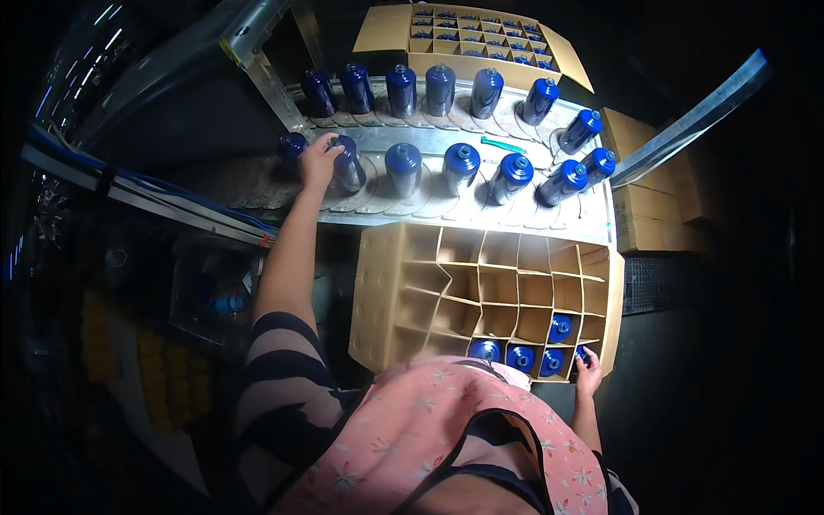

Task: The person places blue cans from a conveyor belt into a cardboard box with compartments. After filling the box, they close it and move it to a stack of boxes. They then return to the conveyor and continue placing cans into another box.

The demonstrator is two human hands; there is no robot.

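My left hand (320,160) reaches out to the conveyor and is closed on the top of a blue glass bottle (348,172), which stands upright on the belt. Just left of that hand is another blue bottle (292,146). Down at the right, my right hand (589,372) has its fingers around the top of a blue bottle (582,353) in the near right corner cell of a divided cardboard box (378,296). Several more bottles, such as one blue bottle (552,361), sit in neighbouring cells. The cells farther left and back hold nothing that I can see.
Two rows of upright blue bottles (440,90) stand on the curved plate conveyor (549,219). A green strip (504,145) lies between the rows. Behind is a filled carton (384,30). A metal rail (695,120) slants at the right, beside stacked cartons (648,206).
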